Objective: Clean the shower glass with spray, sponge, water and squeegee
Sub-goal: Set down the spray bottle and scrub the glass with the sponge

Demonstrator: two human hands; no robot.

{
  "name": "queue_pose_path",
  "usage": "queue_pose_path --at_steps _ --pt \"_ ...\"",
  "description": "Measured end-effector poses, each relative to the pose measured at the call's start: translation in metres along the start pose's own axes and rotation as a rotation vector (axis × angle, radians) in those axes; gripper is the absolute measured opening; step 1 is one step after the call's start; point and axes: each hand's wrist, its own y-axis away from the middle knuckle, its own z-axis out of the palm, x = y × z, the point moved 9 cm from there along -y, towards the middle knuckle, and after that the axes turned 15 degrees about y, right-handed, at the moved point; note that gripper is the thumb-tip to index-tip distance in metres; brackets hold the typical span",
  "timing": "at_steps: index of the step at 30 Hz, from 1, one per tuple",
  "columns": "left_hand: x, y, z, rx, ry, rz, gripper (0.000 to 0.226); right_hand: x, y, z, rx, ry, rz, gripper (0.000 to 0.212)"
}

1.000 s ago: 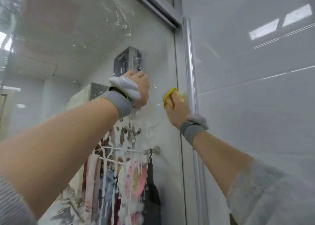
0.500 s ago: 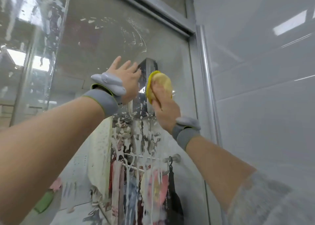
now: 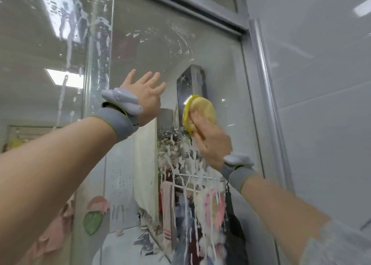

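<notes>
1. pale grey wall tiles line the right side, next to the metal frame of the shower glass.
2. white foam streaks run down the lower glass, with arcs of smeared suds higher up.
3. left hand is raised at the glass with fingers straight and spread wide, holding nothing.
4. right hand presses a yellow sponge flat on the glass, fingers laid over its back.
5. both wrists wear grey bands.
6. hanging clothes show through the pane.
</notes>
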Motion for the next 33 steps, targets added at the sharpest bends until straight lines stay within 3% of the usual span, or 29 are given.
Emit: queue_pose_path --at_steps 2,5,8,10,13,16,18,22,26,31,33 --pt "-0.011 0.011 -0.009 -0.016 -0.046 0.005 0.051 0.022 0.004 -0.006 0.005 -0.009 0.082 0.056" --pt "-0.031 0.014 -0.02 -0.025 -0.038 -0.032 0.048 0.036 -0.054 -0.008 0.016 -0.005 0.232 0.049" --pt "-0.048 0.016 -0.026 -0.007 -0.037 -0.107 0.051 -0.023 -0.092 -0.001 0.042 -0.037 0.082 0.047" --pt "-0.053 0.023 -0.03 0.044 -0.044 -0.16 0.054 -0.053 -0.074 0.005 0.069 -0.028 -0.033 0.048" --pt "-0.063 0.034 -0.031 0.101 0.001 -0.239 0.061 -0.048 -0.034 0.001 0.109 -0.002 -0.199 0.053" --pt "-0.068 0.035 -0.035 0.125 0.001 -0.285 0.067 0.008 -0.07 -0.005 0.118 -0.024 0.039 0.059" --pt "-0.072 0.037 -0.039 0.162 0.016 -0.311 0.069 0.011 -0.113 -0.002 0.099 0.017 0.173 0.068" --pt "-0.078 0.046 -0.035 0.189 -0.005 -0.298 0.067 -0.064 -0.114 0.006 0.125 -0.09 -0.028 0.068" --pt "-0.08 0.061 -0.03 0.143 -0.021 -0.299 0.065 -0.072 -0.041 0.013 0.111 -0.15 -0.275 0.057" --pt "-0.08 0.079 -0.029 0.07 -0.035 -0.339 0.063 -0.063 -0.121 0.003 0.089 -0.149 -0.025 0.059" --pt "-0.082 0.084 -0.029 0.081 -0.023 -0.356 0.062 -0.099 -0.128 0.002 0.064 -0.142 -0.062 0.059"
